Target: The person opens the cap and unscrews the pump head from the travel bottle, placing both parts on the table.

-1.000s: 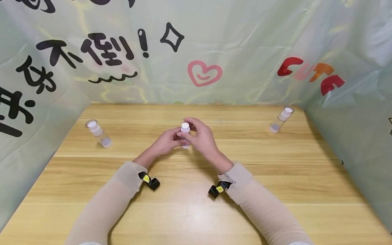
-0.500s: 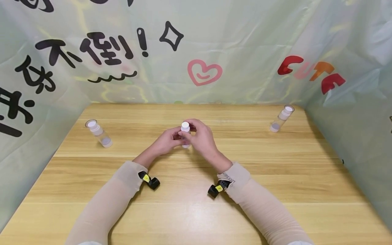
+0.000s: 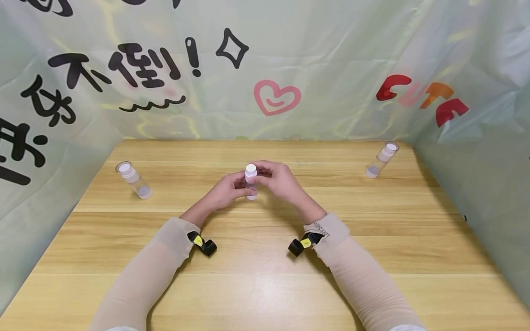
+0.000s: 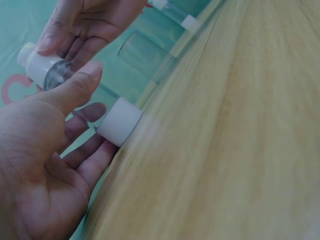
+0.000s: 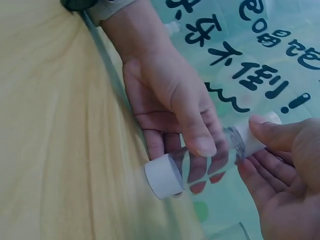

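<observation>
A slim clear bottle (image 3: 250,180) with a white base (image 4: 120,121) and a white neck piece (image 4: 40,65) is upright at mid-table. My left hand (image 3: 223,191) holds its clear body, thumb on the near side. Higher up, my right hand (image 3: 279,179) pinches the white neck piece between thumb and fingers, as the right wrist view shows. A clear open-ended cylinder (image 4: 147,57), like a cap, stands just behind the bottle in the left wrist view; in the head view it cannot be made out behind the right hand.
Similar bottles with clear caps stand on the wooden table (image 3: 265,276): a left bottle (image 3: 134,180) and a right bottle (image 3: 382,161). A printed cloth backdrop (image 3: 331,92) encloses the table's back and sides.
My right hand has turned about the bottle's neck, its wrist and forearm swinging outward to the right. The left hand and the bottle have stayed nearly in place.
</observation>
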Action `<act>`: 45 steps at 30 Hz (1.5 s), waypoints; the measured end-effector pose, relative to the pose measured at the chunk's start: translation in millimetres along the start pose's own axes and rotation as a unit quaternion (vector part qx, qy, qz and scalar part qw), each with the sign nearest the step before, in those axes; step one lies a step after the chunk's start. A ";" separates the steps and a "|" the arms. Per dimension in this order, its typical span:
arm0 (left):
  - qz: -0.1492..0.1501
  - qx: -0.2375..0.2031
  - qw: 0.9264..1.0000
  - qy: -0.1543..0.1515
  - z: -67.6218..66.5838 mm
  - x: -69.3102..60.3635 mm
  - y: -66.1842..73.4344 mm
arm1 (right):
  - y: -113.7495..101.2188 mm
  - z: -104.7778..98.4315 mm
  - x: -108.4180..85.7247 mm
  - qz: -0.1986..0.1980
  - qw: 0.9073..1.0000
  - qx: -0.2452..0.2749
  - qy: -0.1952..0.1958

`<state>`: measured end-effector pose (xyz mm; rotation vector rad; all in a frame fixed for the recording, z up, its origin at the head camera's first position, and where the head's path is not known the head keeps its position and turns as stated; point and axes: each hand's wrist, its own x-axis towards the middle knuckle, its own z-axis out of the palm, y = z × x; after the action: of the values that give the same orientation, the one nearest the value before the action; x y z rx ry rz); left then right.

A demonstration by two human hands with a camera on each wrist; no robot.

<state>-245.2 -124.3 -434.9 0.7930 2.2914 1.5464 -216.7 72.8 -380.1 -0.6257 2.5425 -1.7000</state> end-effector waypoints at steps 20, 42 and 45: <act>-0.014 0.013 1.000 0.004 0.6 -1.6 0.7 | -2.1 -12.8 0.1 0.017 0.998 0.043 -0.048; -0.001 0.004 1.000 0.006 1.4 -1.1 0.1 | -8.9 20.0 -9.6 -0.047 0.987 -0.107 0.113; 0.002 0.005 1.000 0.006 1.4 -0.1 -0.1 | -9.8 23.9 -10.0 -0.037 0.985 -0.118 0.124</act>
<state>-244.4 -123.3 -435.5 0.7940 2.3095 1.5462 -198.8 51.9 -383.2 -0.5552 2.9600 -1.6027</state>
